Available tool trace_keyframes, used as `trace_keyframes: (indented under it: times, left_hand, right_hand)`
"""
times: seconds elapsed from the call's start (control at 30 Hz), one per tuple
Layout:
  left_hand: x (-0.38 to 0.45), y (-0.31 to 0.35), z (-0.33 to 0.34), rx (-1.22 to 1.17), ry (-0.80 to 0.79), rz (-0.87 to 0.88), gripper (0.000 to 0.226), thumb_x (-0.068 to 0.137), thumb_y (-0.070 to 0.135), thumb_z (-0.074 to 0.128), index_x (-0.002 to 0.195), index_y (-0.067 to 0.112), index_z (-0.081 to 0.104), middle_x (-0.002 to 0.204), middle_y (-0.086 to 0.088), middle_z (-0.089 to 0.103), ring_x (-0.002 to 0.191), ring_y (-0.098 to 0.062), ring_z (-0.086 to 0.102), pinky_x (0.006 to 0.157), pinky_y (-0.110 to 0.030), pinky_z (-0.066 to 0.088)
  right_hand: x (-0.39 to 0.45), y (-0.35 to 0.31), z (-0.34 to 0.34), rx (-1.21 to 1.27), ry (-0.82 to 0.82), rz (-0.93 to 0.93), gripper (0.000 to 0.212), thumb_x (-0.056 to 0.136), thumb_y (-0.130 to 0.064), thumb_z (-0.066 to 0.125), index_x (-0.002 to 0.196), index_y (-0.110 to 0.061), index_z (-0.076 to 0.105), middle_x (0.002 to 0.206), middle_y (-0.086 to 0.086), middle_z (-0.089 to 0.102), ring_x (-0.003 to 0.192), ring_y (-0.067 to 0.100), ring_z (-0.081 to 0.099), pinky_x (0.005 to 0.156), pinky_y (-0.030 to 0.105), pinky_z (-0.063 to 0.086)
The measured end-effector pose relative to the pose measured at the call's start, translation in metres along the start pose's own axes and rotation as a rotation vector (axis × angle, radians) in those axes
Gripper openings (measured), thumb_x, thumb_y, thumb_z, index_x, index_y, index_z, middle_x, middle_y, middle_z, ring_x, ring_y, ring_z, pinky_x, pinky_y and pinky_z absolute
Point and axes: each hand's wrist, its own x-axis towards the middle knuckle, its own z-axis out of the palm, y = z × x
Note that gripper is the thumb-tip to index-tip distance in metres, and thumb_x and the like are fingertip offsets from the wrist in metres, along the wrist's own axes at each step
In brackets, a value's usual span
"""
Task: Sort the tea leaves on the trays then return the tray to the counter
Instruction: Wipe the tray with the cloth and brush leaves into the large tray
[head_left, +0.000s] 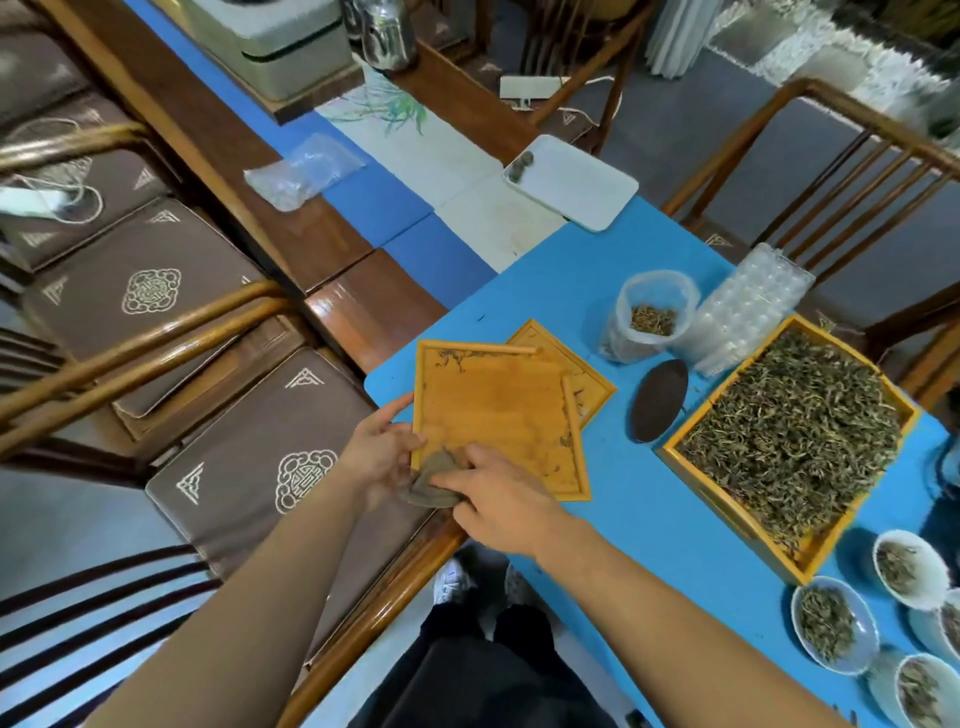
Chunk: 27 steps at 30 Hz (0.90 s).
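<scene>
An empty bamboo tray (493, 410) lies on the blue table, stacked askew over a second bamboo tray (582, 369). My left hand (382, 449) grips the top tray's near-left edge. My right hand (498, 493) presses a grey-brown cloth (434, 480) onto the tray's near-left corner. A few leaf scraps cling to the tray's right and top rims. To the right stands a larger bamboo tray (675, 457) heaped with dried tea leaves (789, 426).
A plastic tub (652, 312) of leaves, a stack of clear lids (748, 306) and a dark scoop (660, 400) sit between the trays. Several white bowls (831, 623) of leaves line the near right. A white tray (571, 182) lies farther back. Wooden chairs flank the table.
</scene>
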Motion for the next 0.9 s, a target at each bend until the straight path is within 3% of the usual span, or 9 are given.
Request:
trace_keyframes:
  times: [0.1, 0.2, 0.33, 0.6, 0.7, 0.83, 0.9]
  left_hand:
    - [0.001, 0.000, 0.002, -0.003, 0.026, -0.011, 0.060, 0.090, -0.012, 0.055, 0.137, 0.025, 0.051, 0.090, -0.012, 0.074, 0.087, -0.034, 0.063, 0.077, -0.049, 0.057]
    - [0.002, 0.000, 0.003, -0.049, 0.033, -0.026, 0.056, 0.090, -0.015, 0.053, 0.128, 0.026, 0.057, 0.086, -0.008, 0.079, 0.080, -0.029, 0.075, 0.068, -0.047, 0.063]
    - [0.006, -0.005, 0.005, -0.060, 0.054, -0.047, 0.056, 0.089, -0.016, 0.054, 0.126, 0.026, 0.059, 0.078, -0.003, 0.078, 0.075, -0.025, 0.077, 0.060, -0.041, 0.062]
    - [0.005, -0.004, -0.004, -0.102, 0.109, -0.045, 0.062, 0.089, -0.015, 0.056, 0.141, 0.020, 0.054, 0.106, -0.015, 0.069, 0.091, -0.035, 0.072, 0.072, -0.050, 0.062]
    - [0.001, -0.001, -0.005, -0.113, 0.125, -0.041, 0.063, 0.090, -0.016, 0.054, 0.143, 0.019, 0.051, 0.106, -0.015, 0.070, 0.094, -0.036, 0.071, 0.075, -0.051, 0.061]
    - [-0.001, 0.001, -0.003, -0.111, 0.127, -0.021, 0.062, 0.091, -0.016, 0.052, 0.142, 0.020, 0.052, 0.104, -0.014, 0.070, 0.095, -0.035, 0.071, 0.075, -0.050, 0.061]
    - [-0.002, 0.001, -0.003, -0.112, 0.114, -0.015, 0.061, 0.090, -0.016, 0.053, 0.141, 0.019, 0.053, 0.091, -0.009, 0.072, 0.086, -0.030, 0.074, 0.071, -0.048, 0.063]
  right_hand:
    - [-0.002, 0.013, -0.005, -0.073, 0.009, -0.016, 0.044, 0.092, -0.026, 0.046, 0.133, -0.037, 0.053, 0.111, 0.003, 0.045, 0.111, 0.025, 0.041, 0.081, 0.035, 0.039]
    - [-0.012, 0.034, -0.013, -0.128, -0.007, -0.014, 0.043, 0.094, -0.027, 0.046, 0.136, -0.035, 0.053, 0.113, 0.003, 0.044, 0.110, 0.027, 0.040, 0.084, 0.037, 0.040]
    - [-0.026, 0.069, -0.029, -0.204, -0.068, 0.011, 0.043, 0.095, -0.026, 0.048, 0.137, -0.033, 0.054, 0.114, 0.003, 0.044, 0.109, 0.027, 0.040, 0.093, 0.040, 0.040]
    - [-0.025, 0.115, -0.064, -0.321, -0.035, 0.114, 0.045, 0.091, -0.021, 0.049, 0.133, -0.035, 0.056, 0.110, 0.003, 0.043, 0.101, 0.027, 0.039, 0.089, 0.041, 0.039]
    - [-0.023, 0.110, -0.067, -0.288, 0.002, 0.010, 0.047, 0.088, -0.018, 0.052, 0.133, -0.034, 0.055, 0.108, 0.002, 0.042, 0.099, 0.025, 0.039, 0.089, 0.039, 0.040]
    - [-0.032, 0.099, -0.055, -0.309, -0.100, -0.162, 0.048, 0.088, -0.019, 0.052, 0.133, -0.035, 0.055, 0.108, 0.000, 0.043, 0.097, 0.021, 0.037, 0.086, 0.035, 0.036]
    - [-0.034, 0.105, -0.055, -0.327, -0.119, -0.147, 0.047, 0.090, -0.019, 0.051, 0.133, -0.036, 0.055, 0.109, 0.000, 0.043, 0.099, 0.021, 0.036, 0.086, 0.035, 0.036]
